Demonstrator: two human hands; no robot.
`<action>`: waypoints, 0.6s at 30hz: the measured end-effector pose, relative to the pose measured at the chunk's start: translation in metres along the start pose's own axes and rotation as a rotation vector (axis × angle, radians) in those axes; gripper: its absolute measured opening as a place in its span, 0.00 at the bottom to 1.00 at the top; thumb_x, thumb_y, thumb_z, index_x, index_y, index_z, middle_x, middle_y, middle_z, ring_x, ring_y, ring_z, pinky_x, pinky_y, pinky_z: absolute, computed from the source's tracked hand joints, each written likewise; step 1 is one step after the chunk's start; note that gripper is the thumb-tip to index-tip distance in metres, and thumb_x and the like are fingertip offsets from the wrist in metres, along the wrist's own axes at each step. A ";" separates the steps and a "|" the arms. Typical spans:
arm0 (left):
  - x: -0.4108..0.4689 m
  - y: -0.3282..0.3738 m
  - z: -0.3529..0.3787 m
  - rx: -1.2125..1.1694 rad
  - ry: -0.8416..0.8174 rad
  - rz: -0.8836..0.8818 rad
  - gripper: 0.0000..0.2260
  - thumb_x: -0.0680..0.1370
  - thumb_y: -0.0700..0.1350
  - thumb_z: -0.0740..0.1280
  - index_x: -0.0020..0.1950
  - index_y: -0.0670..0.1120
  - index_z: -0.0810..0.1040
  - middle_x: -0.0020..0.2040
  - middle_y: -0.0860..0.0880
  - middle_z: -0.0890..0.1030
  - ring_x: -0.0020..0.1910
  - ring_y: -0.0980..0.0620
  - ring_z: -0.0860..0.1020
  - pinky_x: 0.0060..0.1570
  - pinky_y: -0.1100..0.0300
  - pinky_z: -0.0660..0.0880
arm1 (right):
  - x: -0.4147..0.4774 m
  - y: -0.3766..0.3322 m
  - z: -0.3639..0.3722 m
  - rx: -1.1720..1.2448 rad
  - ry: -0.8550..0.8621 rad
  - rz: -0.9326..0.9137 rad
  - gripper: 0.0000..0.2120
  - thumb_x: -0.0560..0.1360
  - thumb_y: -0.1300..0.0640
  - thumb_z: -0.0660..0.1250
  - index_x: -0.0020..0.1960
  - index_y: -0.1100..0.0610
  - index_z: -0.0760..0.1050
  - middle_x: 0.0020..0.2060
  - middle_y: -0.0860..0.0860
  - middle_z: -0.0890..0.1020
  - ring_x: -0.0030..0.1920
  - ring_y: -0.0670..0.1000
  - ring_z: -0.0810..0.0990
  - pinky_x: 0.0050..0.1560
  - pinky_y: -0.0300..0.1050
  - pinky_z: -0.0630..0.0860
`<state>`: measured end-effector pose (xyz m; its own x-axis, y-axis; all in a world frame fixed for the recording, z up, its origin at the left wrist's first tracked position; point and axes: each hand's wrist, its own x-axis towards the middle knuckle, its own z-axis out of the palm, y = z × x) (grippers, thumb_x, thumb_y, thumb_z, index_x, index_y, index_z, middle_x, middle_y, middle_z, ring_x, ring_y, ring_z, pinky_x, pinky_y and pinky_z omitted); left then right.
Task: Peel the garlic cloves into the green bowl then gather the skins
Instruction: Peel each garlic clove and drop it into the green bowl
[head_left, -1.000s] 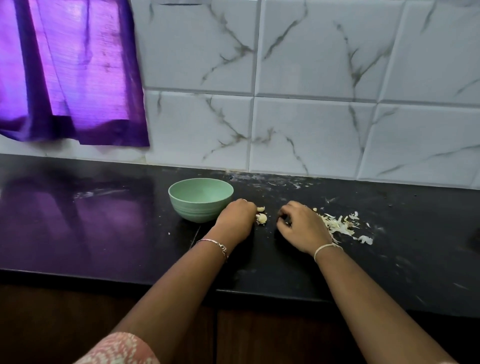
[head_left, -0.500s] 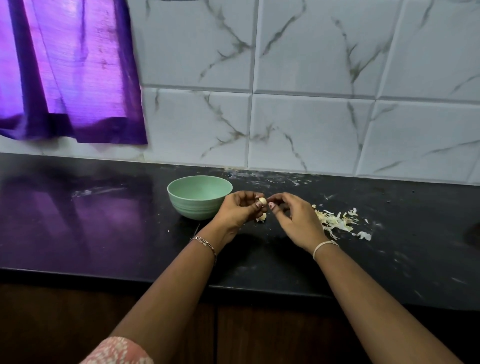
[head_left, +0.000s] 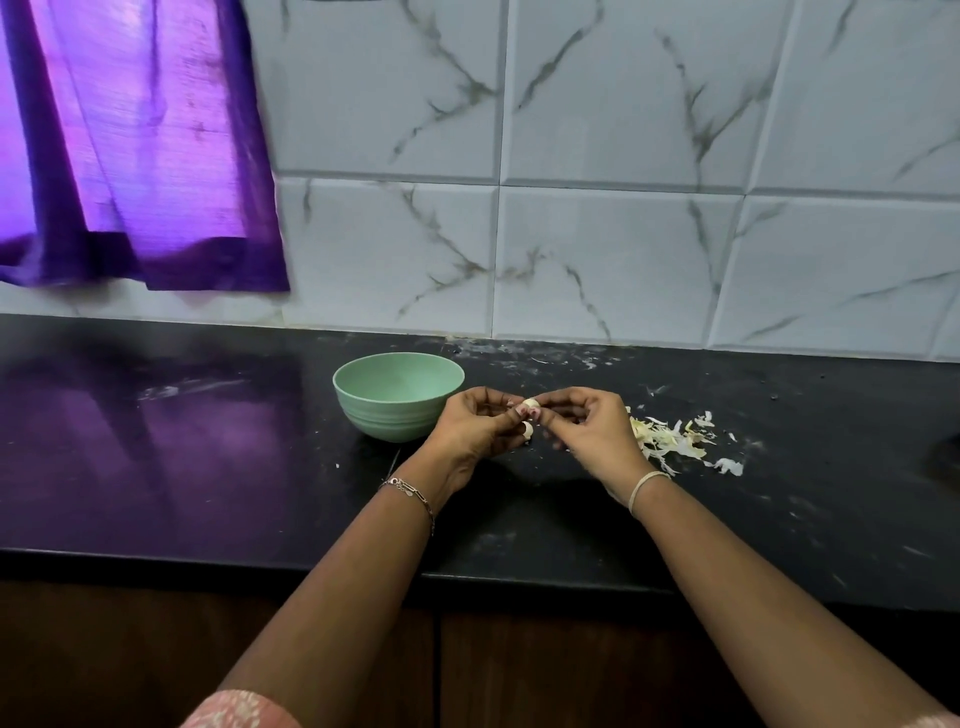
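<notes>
Since a second ago both hands have risen from the tabletop (head_left: 208, 457) and met just right of the green bowl (head_left: 382, 415). The left hand (head_left: 480, 434) and right hand (head_left: 592, 436) now pinch one garlic clove (head_left: 531, 404) between their curled fingertips, held above the tabletop and close to the bowl's rim. A second clove (head_left: 527, 429) shows just below, by the left fingers; whether it is held or lies on the dark surface I cannot tell. A loose pile of garlic skins (head_left: 670, 440) lies right of the right hand. The bowl stands upright near the marbled wall tiles (head_left: 623, 234), and a purple curtain (head_left: 130, 156) hangs at the left.
</notes>
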<state>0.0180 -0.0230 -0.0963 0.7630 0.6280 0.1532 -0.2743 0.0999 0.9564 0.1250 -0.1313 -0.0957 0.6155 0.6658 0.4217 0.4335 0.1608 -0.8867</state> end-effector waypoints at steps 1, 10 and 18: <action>-0.001 0.001 0.000 0.005 -0.004 -0.005 0.04 0.75 0.35 0.70 0.44 0.40 0.77 0.38 0.42 0.80 0.33 0.51 0.80 0.34 0.63 0.80 | 0.000 -0.001 0.000 0.041 0.003 0.021 0.04 0.72 0.63 0.74 0.46 0.58 0.82 0.35 0.52 0.83 0.30 0.43 0.78 0.30 0.34 0.74; 0.006 -0.009 0.000 0.613 0.035 0.214 0.05 0.74 0.40 0.73 0.42 0.45 0.77 0.35 0.49 0.81 0.31 0.56 0.77 0.34 0.66 0.74 | -0.003 -0.006 -0.004 0.217 -0.048 0.206 0.04 0.75 0.61 0.71 0.44 0.61 0.79 0.32 0.52 0.81 0.28 0.45 0.75 0.28 0.35 0.72; 0.001 -0.014 -0.006 1.265 0.084 0.433 0.05 0.76 0.45 0.69 0.51 0.51 0.79 0.50 0.52 0.80 0.53 0.50 0.77 0.48 0.54 0.75 | 0.000 -0.004 -0.009 0.183 -0.043 0.355 0.06 0.73 0.65 0.73 0.39 0.64 0.77 0.29 0.56 0.81 0.26 0.47 0.78 0.29 0.35 0.77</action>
<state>0.0185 -0.0192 -0.1113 0.7026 0.4766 0.5284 0.2777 -0.8674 0.4130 0.1292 -0.1385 -0.0901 0.6762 0.7326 0.0780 0.0721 0.0395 -0.9966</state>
